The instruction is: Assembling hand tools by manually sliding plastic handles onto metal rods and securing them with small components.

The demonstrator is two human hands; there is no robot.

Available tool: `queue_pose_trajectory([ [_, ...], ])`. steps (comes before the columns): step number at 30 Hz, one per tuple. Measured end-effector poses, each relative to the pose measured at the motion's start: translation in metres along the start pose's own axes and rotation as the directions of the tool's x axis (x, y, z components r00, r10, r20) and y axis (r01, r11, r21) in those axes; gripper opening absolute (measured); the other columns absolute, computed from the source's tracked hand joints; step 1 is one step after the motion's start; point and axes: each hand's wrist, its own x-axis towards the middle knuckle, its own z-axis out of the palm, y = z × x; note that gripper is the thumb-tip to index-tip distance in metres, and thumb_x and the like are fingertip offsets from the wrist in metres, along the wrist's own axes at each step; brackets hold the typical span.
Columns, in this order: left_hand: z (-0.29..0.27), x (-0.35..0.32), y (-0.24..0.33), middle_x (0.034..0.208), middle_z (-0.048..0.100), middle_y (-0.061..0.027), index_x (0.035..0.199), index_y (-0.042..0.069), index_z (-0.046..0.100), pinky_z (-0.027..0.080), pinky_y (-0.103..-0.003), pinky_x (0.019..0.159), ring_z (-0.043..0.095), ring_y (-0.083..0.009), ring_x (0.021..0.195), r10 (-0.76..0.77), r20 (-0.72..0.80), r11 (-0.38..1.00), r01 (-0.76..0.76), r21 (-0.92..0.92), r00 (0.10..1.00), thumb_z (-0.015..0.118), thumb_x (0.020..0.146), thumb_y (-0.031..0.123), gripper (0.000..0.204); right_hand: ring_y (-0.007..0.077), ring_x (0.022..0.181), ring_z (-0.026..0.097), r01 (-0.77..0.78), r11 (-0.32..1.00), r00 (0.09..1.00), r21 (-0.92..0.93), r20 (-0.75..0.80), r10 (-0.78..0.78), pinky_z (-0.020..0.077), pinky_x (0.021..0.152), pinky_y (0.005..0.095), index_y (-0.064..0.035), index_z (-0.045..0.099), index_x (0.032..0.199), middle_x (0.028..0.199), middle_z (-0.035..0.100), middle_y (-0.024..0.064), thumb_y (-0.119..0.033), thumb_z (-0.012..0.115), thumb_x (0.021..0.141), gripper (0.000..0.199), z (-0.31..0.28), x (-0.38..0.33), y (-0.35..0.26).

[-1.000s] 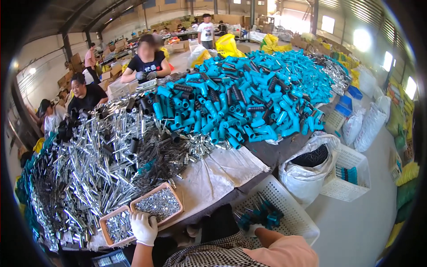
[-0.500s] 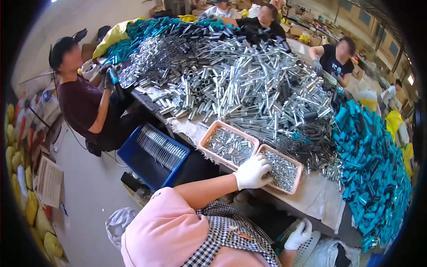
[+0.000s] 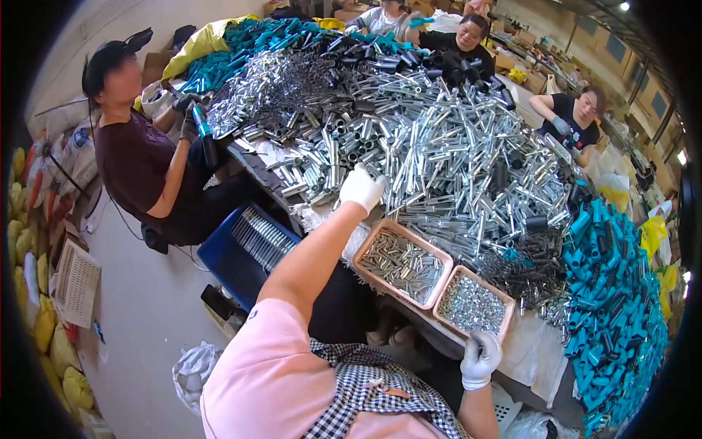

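Note:
Both my hands wear white gloves. My left hand (image 3: 363,188) reaches forward over the near edge of the pile of shiny metal tubes (image 3: 409,157), its fingers apart and nothing visible in them. My right hand (image 3: 480,359) is held up at the table's front edge, just below the small pink bin (image 3: 510,313). Its fingers are curled together, and whatever they may hold is hidden. Small silvery metal parts (image 3: 470,301) fill that bin. Beside it on the left, a larger pink bin (image 3: 356,257) contains short metal pins (image 3: 402,265).
Teal plastic sleeves (image 3: 610,293) are heaped at the right, dark springs (image 3: 526,263) beside them. A blue crate (image 3: 208,256) with rows of metal rods stands left of the table. A co-worker (image 3: 139,157) there holds a teal-and-black tool (image 3: 202,132). Other people sit across the pile.
My left hand has left the small bin and moved forward and left to the tubes. My right hand has risen from below the table edge to beside the small bin.

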Motion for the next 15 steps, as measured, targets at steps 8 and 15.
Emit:
queue_pose_trajectory([
  [8,0.034,0.05,0.008,0.102,0.07,-0.025,0.106,-0.001,0.065,0.053,-0.04,0.085,0.069,-0.0364,0.096,-0.363,-0.1,0.856,0.289,-0.428,0.927,0.074,0.073,0.029,0.045,0.0272,0.058,0.058,0.054,0.995,0.997,0.082,0.053,-0.058,0.0456,0.056,0.035,-0.004,0.065,0.084,0.069,0.061,0.01,-0.003,0.07,0.077,0.008,0.035,0.029,-0.012],
  [15,0.066,0.055,-0.006,0.083,0.067,-0.0119,0.094,-0.002,0.064,0.052,-0.033,0.066,0.063,-0.0203,0.069,-0.393,-0.07,0.455,0.128,-0.881,0.917,0.077,0.07,0.008,0.029,0.0288,0.061,0.06,0.053,0.995,0.992,0.089,0.112,-0.063,0.048,0.059,0.0368,-0.0049,0.066,0.086,0.069,0.061,0.0103,-0.008,0.071,0.079,0.01,0.032,0.03,-0.024],
])
